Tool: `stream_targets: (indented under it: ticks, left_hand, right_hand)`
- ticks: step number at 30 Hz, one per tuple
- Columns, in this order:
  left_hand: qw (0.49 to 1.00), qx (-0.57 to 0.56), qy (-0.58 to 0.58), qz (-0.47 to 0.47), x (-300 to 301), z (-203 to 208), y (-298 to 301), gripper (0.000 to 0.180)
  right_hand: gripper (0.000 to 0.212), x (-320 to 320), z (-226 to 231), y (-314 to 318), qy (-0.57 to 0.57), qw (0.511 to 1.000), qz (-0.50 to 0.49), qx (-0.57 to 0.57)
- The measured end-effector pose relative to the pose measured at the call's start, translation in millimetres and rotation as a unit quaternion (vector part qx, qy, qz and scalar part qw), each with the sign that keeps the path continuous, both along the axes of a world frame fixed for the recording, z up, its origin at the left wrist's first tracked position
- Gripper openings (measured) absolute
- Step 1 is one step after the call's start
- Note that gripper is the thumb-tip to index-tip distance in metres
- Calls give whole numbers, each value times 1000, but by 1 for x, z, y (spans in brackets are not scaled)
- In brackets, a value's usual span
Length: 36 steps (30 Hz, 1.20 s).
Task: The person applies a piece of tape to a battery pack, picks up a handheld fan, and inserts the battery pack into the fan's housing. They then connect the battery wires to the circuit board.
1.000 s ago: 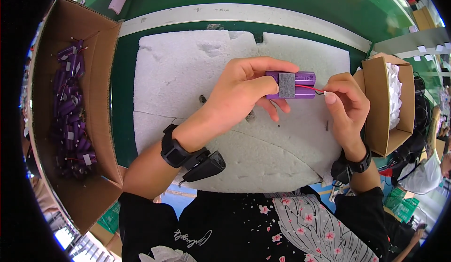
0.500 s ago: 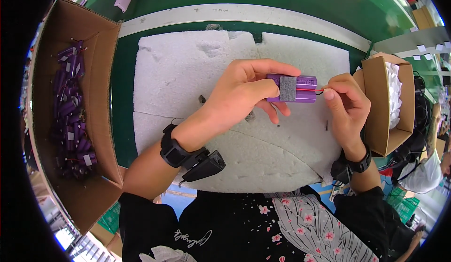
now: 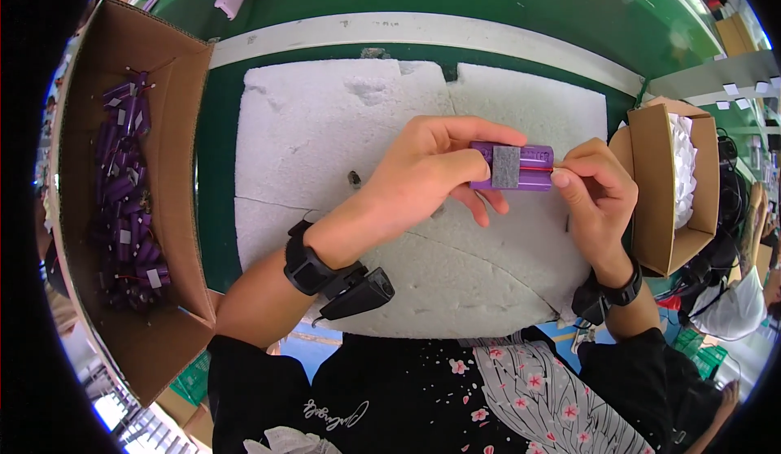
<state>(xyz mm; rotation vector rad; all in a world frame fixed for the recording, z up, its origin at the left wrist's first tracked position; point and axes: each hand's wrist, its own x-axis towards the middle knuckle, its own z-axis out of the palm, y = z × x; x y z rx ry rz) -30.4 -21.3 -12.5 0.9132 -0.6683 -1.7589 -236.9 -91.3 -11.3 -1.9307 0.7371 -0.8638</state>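
One pack [image 3: 534, 184] held, pad [image 3: 506, 168] on, wire [image 3: 534, 169] pinched

The purple pack is held over the foam [image 3: 325, 128]; whether it touches cannot be told. Done, it seems: the grey pad lies across its face, and the red wire runs from the pad's right edge. The left hand [image 3: 443, 161] grips the pack's left end; the right hand [image 3: 600, 194] pinches the wire's tip beside the other. Remaining, as far as shows: wire not released, pack not set down. Left of the foam, a box [image 3: 181, 169] holds many packs [image 3: 122, 181], finished or not unclear; right, another carton [image 3: 651, 194] holds white pieces [image 3: 682, 169].
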Motion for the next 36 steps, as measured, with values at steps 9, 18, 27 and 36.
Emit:
stream_targets:
  ticks: [9,18,27,36]
  left_hand:
    - [1000,-4,1,3,-8,-1,4,39]
    - [999,-16,-28,-4,-7,-4,4,38]
    - [999,-41,-23,24,-2,-9,6,36]
    - [998,-33,-8,46,17,-8,5,40]
  right_hand:
    - [7,-10,-1,2,6,999,-10,49]
    - [6,-4,-6,1,10,997,20,75]
    - [7,-4,-17,1,-43,992,-37,108]
    - [15,16,-29,-6,-197,952,-40,231]
